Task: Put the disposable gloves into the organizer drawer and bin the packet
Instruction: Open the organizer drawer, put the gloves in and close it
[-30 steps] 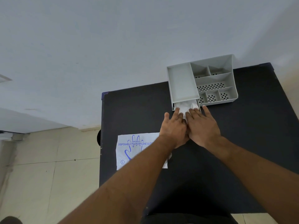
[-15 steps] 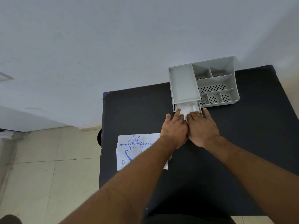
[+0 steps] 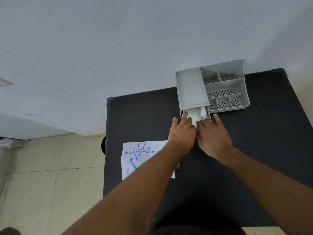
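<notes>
- Quick update: both hands are at the front of the grey organizer, right at the mouth of its pulled-out drawer, which sits under the flat left tray.
- Compared with a second ago, the fingers are further in. The left hand now has a fingertip up at the drawer's left front corner, where before it sat lower, on the bundle just short of the drawer.
- The disposable gloves are a crumpled white wad, and more of it sits inside the drawer than before. A bit still pokes out between the two hands at the front edge.
- Left hand: fingers spread, flat and pressing on the wad, not clamped round anything.
- Right hand: same deal, fingers splayed, its fingertips on the gloves and one finger out on the black table beside the drawer. Hands are touching side by side.
- The organizer itself looks like it hasn't budged; any shift in the frame looks like head movement.
- So I'd say the stuffing step is nearly done. What's left is tucking in that last bit and sliding the drawer shut.
- The empty packet, with blue glove print, lies flat near the table's left edge, partly under the left forearm. Untouched, so the binning part hasn't started. Can't see a bin anywhere.
</notes>
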